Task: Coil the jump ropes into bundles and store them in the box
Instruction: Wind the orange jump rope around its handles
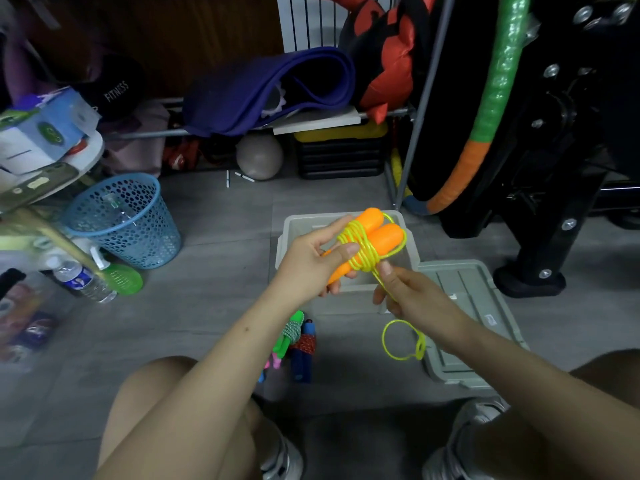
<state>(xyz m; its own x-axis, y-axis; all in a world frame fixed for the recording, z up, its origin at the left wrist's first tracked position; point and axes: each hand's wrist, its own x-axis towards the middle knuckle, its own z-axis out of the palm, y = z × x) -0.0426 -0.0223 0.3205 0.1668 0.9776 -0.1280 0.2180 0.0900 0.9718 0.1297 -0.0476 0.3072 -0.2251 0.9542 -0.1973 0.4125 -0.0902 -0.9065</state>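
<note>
- Handles [372,237], two orange ones side by side, sit in the left hand [311,268]; fingers and thumb curl round their lower ends, thumb tip pressed on the wraps.
- Cord [363,252], yellow-green, is wound several turns round the handles just above that grip, with one wider loop bulging out on the far side.
- Right hand [412,296] is just below and to the right of the wrapped bundle, pinching the running cord between thumb and forefinger, close to where it leaves the wraps.
- Tail [403,341] of the cord hangs below the right hand in a small loose loop, not yet wound.
- Box [291,233], grey, lies open directly under and beyond both hands; its inside is mostly hidden by them, so contents cannot be told. Lid [467,323] lies on the floor just right of the box, under the right forearm.
- Other ropes [298,344], green-handled and blue-handled, lie on the floor below the left wrist, cords wrapped round them, not yet in the box.
- Step in hand, as I judge it: coiling, near its end; little slack remains.
- Next move likely calls for winding the last loop round the handles and tucking the end under a turn, keeping the left thumb clamped so the wraps do not spring loose, then lowering the bundle into the box.
</note>
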